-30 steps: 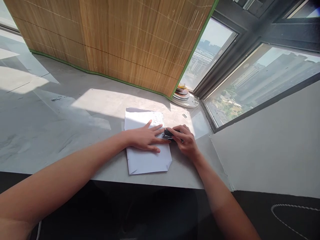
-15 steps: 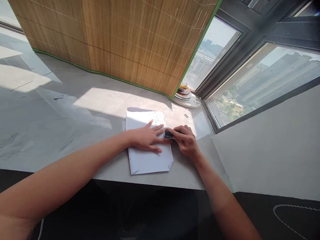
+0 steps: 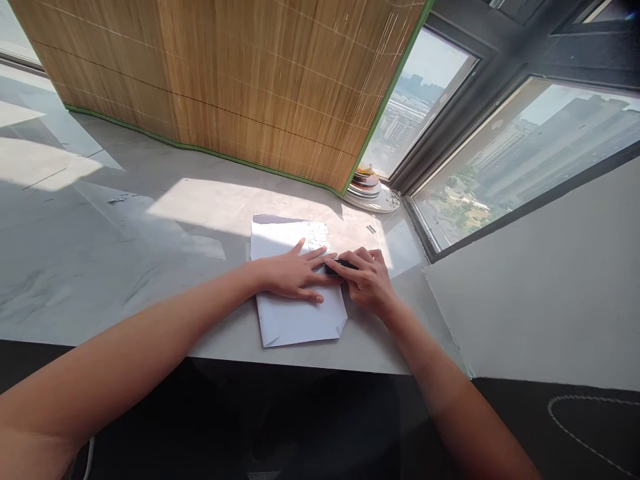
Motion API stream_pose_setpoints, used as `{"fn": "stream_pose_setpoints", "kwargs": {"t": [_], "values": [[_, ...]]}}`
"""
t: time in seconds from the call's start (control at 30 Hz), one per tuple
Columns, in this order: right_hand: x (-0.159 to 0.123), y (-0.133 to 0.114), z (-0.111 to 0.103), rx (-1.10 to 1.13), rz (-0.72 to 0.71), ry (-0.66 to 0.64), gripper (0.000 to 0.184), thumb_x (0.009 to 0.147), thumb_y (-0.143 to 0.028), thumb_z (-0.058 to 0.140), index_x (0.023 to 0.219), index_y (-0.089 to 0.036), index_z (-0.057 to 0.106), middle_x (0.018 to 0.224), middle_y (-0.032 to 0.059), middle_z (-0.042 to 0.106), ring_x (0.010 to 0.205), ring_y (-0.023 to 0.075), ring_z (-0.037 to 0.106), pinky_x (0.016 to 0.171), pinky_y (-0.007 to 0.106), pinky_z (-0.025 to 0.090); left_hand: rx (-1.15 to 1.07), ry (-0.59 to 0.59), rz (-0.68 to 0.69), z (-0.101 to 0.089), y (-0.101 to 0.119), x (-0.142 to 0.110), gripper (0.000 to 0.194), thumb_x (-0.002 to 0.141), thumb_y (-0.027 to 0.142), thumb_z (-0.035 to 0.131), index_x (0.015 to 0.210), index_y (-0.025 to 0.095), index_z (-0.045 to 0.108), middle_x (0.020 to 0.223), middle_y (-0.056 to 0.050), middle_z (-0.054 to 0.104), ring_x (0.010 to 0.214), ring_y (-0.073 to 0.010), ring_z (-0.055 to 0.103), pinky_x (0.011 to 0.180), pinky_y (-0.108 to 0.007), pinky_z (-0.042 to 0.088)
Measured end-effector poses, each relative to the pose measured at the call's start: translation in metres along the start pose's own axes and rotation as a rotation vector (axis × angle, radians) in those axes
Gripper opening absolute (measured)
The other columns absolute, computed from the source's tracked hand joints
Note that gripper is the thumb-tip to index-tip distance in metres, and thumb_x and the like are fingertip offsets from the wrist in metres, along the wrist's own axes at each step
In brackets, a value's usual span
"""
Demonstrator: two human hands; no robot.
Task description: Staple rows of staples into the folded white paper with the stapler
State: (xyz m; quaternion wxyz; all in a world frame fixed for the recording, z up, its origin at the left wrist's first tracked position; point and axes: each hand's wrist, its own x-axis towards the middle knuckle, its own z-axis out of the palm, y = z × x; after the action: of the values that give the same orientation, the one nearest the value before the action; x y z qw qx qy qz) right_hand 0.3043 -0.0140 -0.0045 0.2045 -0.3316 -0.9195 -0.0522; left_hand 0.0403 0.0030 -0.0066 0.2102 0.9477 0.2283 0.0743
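White paper sheets (image 3: 300,325) lie on the marble-patterned surface, with folds at the two near corners and print near the far right part. My left hand (image 3: 290,275) is spread flat on top, fingers apart, pressing the paper down. At the paper's right edge, a small black stapler (image 3: 342,267) is gripped in my right hand (image 3: 369,279). Its front end reaches over the paper between the left hand's fingertips; my fingers cover much of it.
Two small staple strips (image 3: 371,229) lie beyond my right hand. Stacked plates (image 3: 367,190) stand in the window corner. A bamboo blind (image 3: 240,87) with green edging hangs at the back. The white wall (image 3: 540,293) bounds the right side.
My right hand has pressed down on the stapler, which now sits lower and flatter at the paper's edge. My left hand has stayed in place.
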Motion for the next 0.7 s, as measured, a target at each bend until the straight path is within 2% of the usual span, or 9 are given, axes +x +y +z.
{"fn": "stream_pose_setpoints", "kwargs": {"t": [0.13, 0.37, 0.47, 0.5, 0.57, 0.63, 0.67, 0.7], "values": [[-0.004, 0.005, -0.001, 0.053, 0.028, 0.032, 0.064, 0.097, -0.009, 0.060, 0.150, -0.046, 0.060, 0.123, 0.0014, 0.074, 0.098, 0.0256, 0.058, 0.088, 0.044, 0.038, 0.002, 0.018, 0.013, -0.002, 0.000, -0.001, 0.056, 0.099, 0.065, 0.057, 0.154, 0.051, 0.054, 0.177, 0.004, 0.027, 0.164, -0.0417, 0.018, 0.130, -0.069, 0.006], [-0.023, 0.044, -0.007, 0.126, 0.234, 0.191, 0.040, 0.103, -0.020, 0.058, 0.136, -0.038, 0.072, 0.117, 0.0028, 0.076, 0.103, 0.0261, 0.065, 0.097, 0.046, 0.047, 0.033, -0.019, 0.017, -0.002, -0.003, -0.002, 0.062, 0.102, 0.068, 0.051, 0.160, 0.049, 0.045, 0.179, 0.000, 0.018, 0.164, -0.0411, 0.015, 0.129, -0.068, 0.004], [-0.024, 0.054, -0.004, 0.235, 0.309, 0.199, 0.049, 0.098, -0.029, 0.067, 0.147, -0.032, 0.064, 0.127, 0.0056, 0.075, 0.112, 0.0278, 0.068, 0.103, 0.047, 0.052, 0.023, 0.030, 0.040, -0.004, -0.008, 0.000, 0.065, 0.101, 0.068, 0.053, 0.162, 0.043, 0.045, 0.177, -0.006, 0.026, 0.162, -0.0401, 0.023, 0.127, -0.065, 0.012], [-0.024, 0.056, -0.003, 0.275, 0.329, 0.184, 0.055, 0.095, -0.031, 0.071, 0.150, -0.030, 0.061, 0.132, 0.0062, 0.074, 0.116, 0.0284, 0.068, 0.105, 0.047, 0.053, 0.011, 0.094, 0.047, -0.006, -0.010, 0.001, 0.064, 0.102, 0.066, 0.053, 0.160, 0.040, 0.048, 0.174, -0.008, 0.034, 0.159, -0.0389, 0.031, 0.126, -0.063, 0.018], [-0.023, 0.056, -0.001, 0.325, 0.388, 0.177, 0.058, 0.091, -0.035, 0.074, 0.148, -0.028, 0.062, 0.135, 0.0062, 0.073, 0.120, 0.0297, 0.069, 0.108, 0.048, 0.053, -0.024, 0.299, 0.043, -0.012, -0.017, 0.002, 0.052, 0.104, 0.059, 0.053, 0.148, 0.032, 0.062, 0.158, -0.012, 0.056, 0.144, -0.0348, 0.050, 0.119, -0.055, 0.032], [-0.017, 0.051, -0.001, 0.338, 0.483, 0.237, 0.049, 0.090, -0.038, 0.074, 0.137, -0.026, 0.069, 0.129, 0.0059, 0.076, 0.116, 0.0303, 0.071, 0.106, 0.047, 0.055, -0.100, 0.570, -0.006, -0.019, -0.025, 0.000, 0.038, 0.107, 0.051, 0.051, 0.113, 0.023, 0.076, 0.124, -0.012, 0.073, 0.114, -0.0281, 0.065, 0.101, -0.044, 0.045], [-0.013, 0.045, -0.002, 0.336, 0.534, 0.279, 0.044, 0.090, -0.040, 0.074, 0.131, -0.024, 0.071, 0.123, 0.0061, 0.078, 0.112, 0.0301, 0.072, 0.102, 0.046, 0.056, -0.165, 0.709, -0.045, -0.022, -0.030, -0.002, 0.041, 0.107, 0.049, 0.050, 0.091, 0.021, 0.074, 0.102, -0.010, 0.074, 0.095, -0.0240, 0.065, 0.089, -0.039, 0.047], [-0.007, 0.036, -0.003, 0.338, 0.572, 0.312, 0.042, 0.089, -0.041, 0.074, 0.127, -0.023, 0.072, 0.118, 0.0063, 0.079, 0.106, 0.0294, 0.073, 0.098, 0.044, 0.057, -0.247, 0.836, -0.091, -0.025, -0.035, -0.004, 0.048, 0.107, 0.048, 0.049, 0.073, 0.019, 0.066, 0.082, -0.007, 0.068, 0.078, -0.0198, 0.060, 0.077, -0.035, 0.045]]}}
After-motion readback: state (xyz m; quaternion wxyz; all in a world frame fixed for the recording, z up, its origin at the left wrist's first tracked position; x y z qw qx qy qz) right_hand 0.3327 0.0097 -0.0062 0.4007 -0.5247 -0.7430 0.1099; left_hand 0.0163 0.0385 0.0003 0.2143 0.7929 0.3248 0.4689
